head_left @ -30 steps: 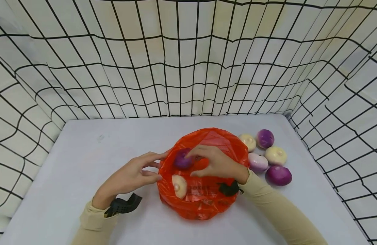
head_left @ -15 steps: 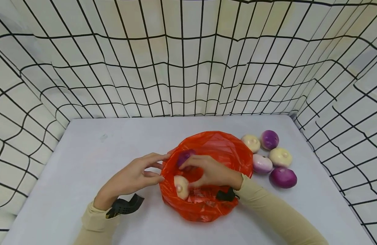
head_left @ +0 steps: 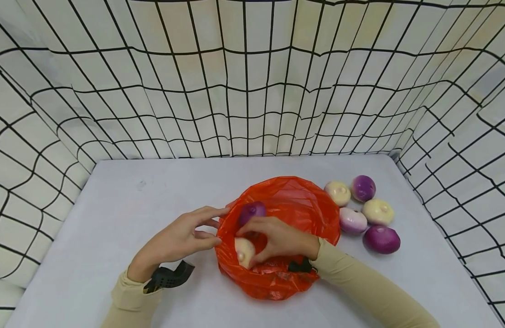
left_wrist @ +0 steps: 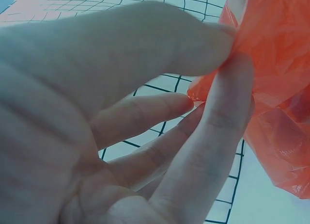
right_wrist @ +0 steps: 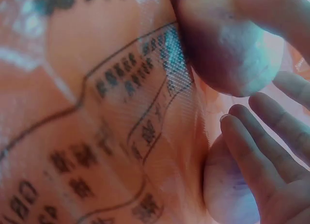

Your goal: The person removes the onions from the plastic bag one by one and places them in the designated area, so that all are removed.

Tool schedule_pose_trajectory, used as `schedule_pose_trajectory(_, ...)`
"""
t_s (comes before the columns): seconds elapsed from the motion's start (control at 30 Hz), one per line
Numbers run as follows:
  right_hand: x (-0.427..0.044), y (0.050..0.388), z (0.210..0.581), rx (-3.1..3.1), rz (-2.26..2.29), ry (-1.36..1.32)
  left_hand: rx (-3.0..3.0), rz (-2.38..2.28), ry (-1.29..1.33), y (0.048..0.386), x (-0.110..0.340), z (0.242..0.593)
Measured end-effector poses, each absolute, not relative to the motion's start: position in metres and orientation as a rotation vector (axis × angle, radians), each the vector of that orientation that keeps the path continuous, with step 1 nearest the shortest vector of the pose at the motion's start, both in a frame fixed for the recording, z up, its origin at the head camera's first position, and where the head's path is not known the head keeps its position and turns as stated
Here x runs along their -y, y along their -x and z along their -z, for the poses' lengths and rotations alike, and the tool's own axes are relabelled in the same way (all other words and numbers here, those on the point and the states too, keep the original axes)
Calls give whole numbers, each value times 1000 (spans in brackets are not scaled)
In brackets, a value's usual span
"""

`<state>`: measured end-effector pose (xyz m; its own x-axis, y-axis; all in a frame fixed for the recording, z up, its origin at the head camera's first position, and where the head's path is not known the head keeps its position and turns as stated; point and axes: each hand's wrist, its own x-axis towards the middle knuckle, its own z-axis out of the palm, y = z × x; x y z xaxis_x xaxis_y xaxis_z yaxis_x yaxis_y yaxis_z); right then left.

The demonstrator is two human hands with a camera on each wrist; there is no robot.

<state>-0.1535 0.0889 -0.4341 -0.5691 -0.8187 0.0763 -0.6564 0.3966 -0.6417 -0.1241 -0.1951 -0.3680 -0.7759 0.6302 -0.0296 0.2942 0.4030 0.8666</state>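
A red plastic bag stands with its mouth wide on the white table. My left hand pinches the bag's left rim between thumb and fingers, as the left wrist view also shows. Inside the bag are a white onion and a purple onion. My right hand reaches into the bag and grips the white onion, thumb at its lower right and fingertips over its top. In the right wrist view, the thumb lies on this onion; the other onion is partly behind the fingers.
Several onions lie right of the bag: two white ones at the back and right, a purple-and-white one, a pale pink one and a dark purple one. Black netting over white cloth borders the table's back and sides.
My right hand has left the purple onion inside the bag and moved towards the near side onto the white onion. The left hand has stayed on the rim. The head view has shifted slightly.
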Motion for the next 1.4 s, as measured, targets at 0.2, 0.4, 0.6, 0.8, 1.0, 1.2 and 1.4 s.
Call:
schedule_pose_trajectory(0.2,-87,153,436,-2384,914,1286,-2318,-1309,-811,125,195,368)
schedule_pose_trajectory(0.4,-86,151,435,-2378,898,1279,-2320,-1287,-797,125,195,367)
schedule_pose_trajectory(0.6,-88,150,432,-2396,885,1290,-2320,-1291,-812,124,194,365)
schedule_pose_trajectory(0.8,-94,150,429,-2413,872,1267,-2304,-1316,-827,125,194,366)
schedule_pose_trajectory(1.0,-102,150,425,-2452,861,1281,-2310,-1307,-839,124,194,365)
schedule_pose_trajectory(1.2,-110,150,421,-2476,865,1278,-2287,-1323,-840,124,194,365)
schedule_pose_trajectory(1.4,-119,150,414,-2537,875,1281,-2277,-1328,-828,125,193,365)
